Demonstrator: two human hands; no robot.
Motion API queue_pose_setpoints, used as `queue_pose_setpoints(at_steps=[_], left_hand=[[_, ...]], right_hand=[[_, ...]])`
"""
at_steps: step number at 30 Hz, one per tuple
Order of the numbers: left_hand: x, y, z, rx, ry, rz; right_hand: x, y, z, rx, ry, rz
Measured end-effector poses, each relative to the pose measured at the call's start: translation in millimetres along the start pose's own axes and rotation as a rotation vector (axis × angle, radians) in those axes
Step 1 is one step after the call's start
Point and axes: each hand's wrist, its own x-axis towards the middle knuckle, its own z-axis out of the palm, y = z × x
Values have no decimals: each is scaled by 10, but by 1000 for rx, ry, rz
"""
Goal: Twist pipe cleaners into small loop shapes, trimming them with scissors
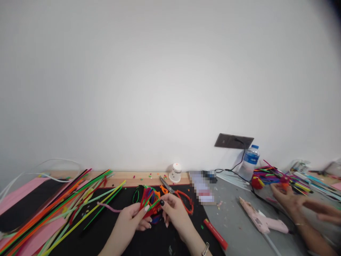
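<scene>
My left hand (135, 217) pinches a bundle of bent red and green pipe cleaners (147, 204) between thumb and fingers. On its right side, my right hand (173, 211) closes finger and thumb on a green strand of the same bundle. Behind the hands lies a tangle of orange, blue and green pipe cleaners (156, 192), partly hidden by the fingers. Scissors (183, 196) with orange-red handles rest just beyond my right hand, blades pointing toward the wall. A single lilac pipe cleaner (110, 208) lies left of my left hand.
Long coloured pipe cleaners (77, 199) spread over the left side. An upturned paper cup (175, 173) stands by the wall. Rightward are a red box-cutter-like stick (215, 234), a pink glue gun (262, 220) with its cord, a water bottle (249, 161) and another person's hands (290, 202).
</scene>
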Motion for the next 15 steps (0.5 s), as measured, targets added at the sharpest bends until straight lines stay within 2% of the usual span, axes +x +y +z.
queue_pose_setpoints(at_steps=[3, 9, 15], left_hand=[[-10, 15, -13, -2, -14, 17], [-26, -6, 21, 11, -96, 0], [-7, -59, 41, 47, -180, -3]], right_hand=[[-31, 14, 75, 13, -62, -2], [-51, -49, 133, 84, 5, 19], [-43, -60, 109, 76, 6, 35]])
